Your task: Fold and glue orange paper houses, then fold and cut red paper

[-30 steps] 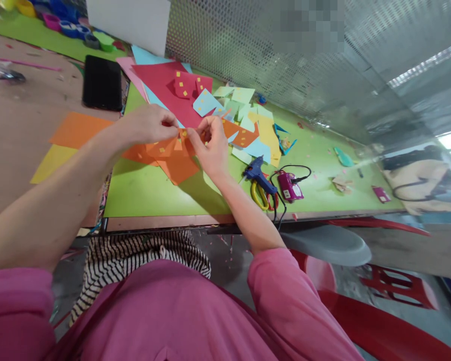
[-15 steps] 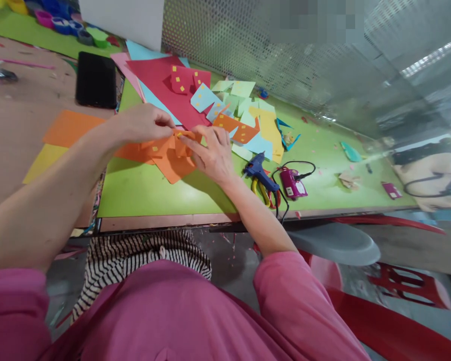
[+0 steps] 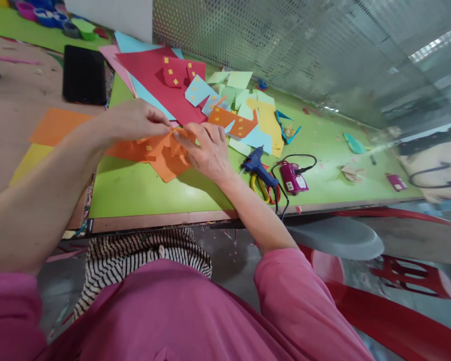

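Orange paper (image 3: 167,165), cut and folded with a few small yellow squares on it, lies under both of my hands on the green mat. My left hand (image 3: 137,120) pinches at the paper's upper edge with thumb and forefinger; whether a small square is between the fingertips cannot be made out. From the other side my right hand (image 3: 208,150) grips the same paper, its forefinger stretched along the top and the fingertips close to those of the left. Just beyond is another orange piece (image 3: 231,120) dotted with yellow squares.
Red (image 3: 146,70), light blue and green papers are heaped behind my hands. A blue glue gun (image 3: 261,168), yellow-handled scissors (image 3: 262,189) and a purple box (image 3: 293,178) with a cable lie right. A black phone (image 3: 84,75) lies left. A perforated metal screen (image 3: 248,40) borders the back.
The view has shifted slightly, so the table things appear a little further left and up. My right fingers now cover the yellow square seen between the hands before. Both hands stay on the orange paper.
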Demonstrator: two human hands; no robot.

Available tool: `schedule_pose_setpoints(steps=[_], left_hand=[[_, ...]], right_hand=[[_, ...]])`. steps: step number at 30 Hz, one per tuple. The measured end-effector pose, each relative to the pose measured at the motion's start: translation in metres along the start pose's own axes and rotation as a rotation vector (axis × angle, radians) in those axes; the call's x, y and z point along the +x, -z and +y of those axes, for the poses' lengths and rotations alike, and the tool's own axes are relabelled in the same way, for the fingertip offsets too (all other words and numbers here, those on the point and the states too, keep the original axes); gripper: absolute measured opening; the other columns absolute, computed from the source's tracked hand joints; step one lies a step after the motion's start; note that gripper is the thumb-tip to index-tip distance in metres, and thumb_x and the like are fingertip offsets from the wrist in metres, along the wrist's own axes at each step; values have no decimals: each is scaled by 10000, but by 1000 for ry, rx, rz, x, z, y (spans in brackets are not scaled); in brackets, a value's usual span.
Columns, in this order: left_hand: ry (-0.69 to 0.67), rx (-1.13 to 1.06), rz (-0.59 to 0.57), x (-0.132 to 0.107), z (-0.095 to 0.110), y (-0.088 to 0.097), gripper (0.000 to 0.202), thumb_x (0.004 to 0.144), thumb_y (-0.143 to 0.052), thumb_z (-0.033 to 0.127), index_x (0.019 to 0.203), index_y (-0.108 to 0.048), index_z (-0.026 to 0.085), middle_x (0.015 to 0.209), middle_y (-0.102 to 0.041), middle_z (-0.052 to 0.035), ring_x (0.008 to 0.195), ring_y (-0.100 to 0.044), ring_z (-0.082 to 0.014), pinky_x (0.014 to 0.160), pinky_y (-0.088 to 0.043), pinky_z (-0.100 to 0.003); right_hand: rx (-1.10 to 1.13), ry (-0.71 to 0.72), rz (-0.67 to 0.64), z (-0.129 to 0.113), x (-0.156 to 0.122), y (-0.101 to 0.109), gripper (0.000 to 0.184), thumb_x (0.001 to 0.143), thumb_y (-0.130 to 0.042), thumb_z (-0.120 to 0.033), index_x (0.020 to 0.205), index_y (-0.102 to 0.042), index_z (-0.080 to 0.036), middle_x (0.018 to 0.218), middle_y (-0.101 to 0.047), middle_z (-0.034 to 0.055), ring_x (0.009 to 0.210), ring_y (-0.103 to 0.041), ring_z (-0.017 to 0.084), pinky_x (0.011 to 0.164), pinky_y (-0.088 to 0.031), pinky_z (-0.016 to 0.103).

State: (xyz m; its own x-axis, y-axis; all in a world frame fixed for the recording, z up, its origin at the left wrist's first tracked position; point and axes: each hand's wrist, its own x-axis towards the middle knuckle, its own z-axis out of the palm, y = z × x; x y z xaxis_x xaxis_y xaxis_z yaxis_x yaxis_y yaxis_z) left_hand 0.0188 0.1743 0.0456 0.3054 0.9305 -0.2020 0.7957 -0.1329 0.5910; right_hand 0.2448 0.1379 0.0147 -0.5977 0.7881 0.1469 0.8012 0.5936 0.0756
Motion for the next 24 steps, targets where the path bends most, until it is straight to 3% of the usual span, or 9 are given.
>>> schedule_pose_setpoints(steps=[10,17,21,24], left_hand=[[-21,-39,15,-2,1,-1,517,843,-521,486,1189,-769,192,971,-759,-20,956,-603,-235,861,-441,-326],[1,-4,12,0,1,0,504,846,-509,482,1154,-770,181,915,-728,-22,875,-586,-214,795,-444,-315],[-34,3,19,4,-5,-2,460,840,-518,480,1090,-771,188,858,-706,-15,832,-581,-190,782,-456,-304],[-30,43,37,7,-9,-3,408,815,-545,457,1028,-774,195,838,-701,-11,825,-596,-185,807,-472,-308]], right_hand=[[63,-2,95,-4,-4,-9,495,1084,-320,-228,1501,-576,-304,1492,-574,80,1376,-497,289,1152,-406,525],[132,16,136,-5,-3,-14,486,1052,-369,-185,1485,-583,-244,1471,-581,105,1361,-492,281,1168,-405,503],[210,-8,245,4,-1,-21,463,1057,-337,-178,1422,-612,-246,1387,-606,106,1317,-529,273,1164,-414,528],[268,-50,356,15,0,-28,401,1079,-353,-265,1378,-619,-237,1347,-614,116,1308,-542,292,1161,-415,571]])
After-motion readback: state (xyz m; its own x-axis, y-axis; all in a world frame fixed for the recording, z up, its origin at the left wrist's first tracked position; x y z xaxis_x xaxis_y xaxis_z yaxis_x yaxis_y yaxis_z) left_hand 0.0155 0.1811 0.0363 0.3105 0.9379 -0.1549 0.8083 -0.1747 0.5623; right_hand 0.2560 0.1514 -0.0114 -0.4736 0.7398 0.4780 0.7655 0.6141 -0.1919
